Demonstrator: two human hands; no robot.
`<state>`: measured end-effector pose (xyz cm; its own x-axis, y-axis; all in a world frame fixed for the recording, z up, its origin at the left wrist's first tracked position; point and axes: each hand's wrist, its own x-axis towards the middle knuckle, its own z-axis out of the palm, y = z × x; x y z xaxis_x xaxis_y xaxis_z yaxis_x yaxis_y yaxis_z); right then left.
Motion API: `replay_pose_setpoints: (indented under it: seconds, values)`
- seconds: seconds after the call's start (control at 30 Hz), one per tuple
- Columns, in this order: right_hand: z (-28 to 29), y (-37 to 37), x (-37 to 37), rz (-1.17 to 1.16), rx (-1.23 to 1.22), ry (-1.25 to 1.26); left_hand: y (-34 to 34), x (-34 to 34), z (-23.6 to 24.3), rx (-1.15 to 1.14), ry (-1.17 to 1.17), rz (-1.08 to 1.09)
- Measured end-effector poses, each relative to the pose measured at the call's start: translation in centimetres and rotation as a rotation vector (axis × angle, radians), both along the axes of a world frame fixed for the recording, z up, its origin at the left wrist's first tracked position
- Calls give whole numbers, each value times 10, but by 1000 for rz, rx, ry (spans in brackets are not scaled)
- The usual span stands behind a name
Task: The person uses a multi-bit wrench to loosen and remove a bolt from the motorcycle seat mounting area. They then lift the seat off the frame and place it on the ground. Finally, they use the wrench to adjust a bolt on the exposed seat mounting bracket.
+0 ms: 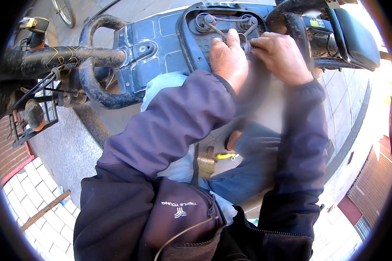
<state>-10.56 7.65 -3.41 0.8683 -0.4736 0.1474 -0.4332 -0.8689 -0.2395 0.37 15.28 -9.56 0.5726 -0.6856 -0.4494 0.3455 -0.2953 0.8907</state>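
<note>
An electric two-wheeler lies across the top of the view, its black footboard (167, 48) dusty. In the footboard is an open recess (189, 37) with two round posts (209, 20) and grey cables (231, 19) looped around them. My left hand (229, 61) is closed over the recess's near side, thumb pointing up. Beside it, my right hand (283, 56) is closed in a pinch. Between the fingertips shows a small grey rounded piece (245, 43), its kind unclear. My fingers hide most of what they grip.
Black curved tubes (102, 98) bound the footboard at left, and a dark padded seat (357, 39) is at right. On the ground between my legs are a yellow-handled tool (225, 155) with a small ring and a brownish shiny object (206, 166). A wooden stick (45, 211) lies lower left.
</note>
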Motion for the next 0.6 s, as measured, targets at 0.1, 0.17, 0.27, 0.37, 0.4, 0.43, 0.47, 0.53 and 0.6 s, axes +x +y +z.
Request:
replay_pose_setpoints:
  seconds: [0.1, 0.17, 0.27, 0.37, 0.4, 0.43, 0.47, 0.53, 0.6]
  values:
    - [-1, 2, 0, 0, -55, 7, -2, -1, -6, -10, -26, 28]
    - [-2, 8, 0, -8, -137, 18, -1, -1, -7, 3, -35, 21]
    - [-6, 16, -1, -72, -223, 30, -2, -1, -6, -2, -48, 22]
    - [-7, 18, -1, -84, -225, 17, 1, 1, -1, -15, -20, 11]
    - [-6, 16, -2, -70, -217, 32, 3, 2, 4, -18, -2, 3]
    - [-6, 14, -2, -64, -211, 41, 3, 1, 6, -21, 16, -4]
    - [-6, 14, -1, -61, -204, 50, 2, 2, 7, -53, -16, 7]
    - [-7, 11, -2, -49, -184, 61, 5, 0, 10, -73, 58, 15]
    - [-6, 7, -2, -29, -157, 64, 5, -1, 11, -93, 76, 18]
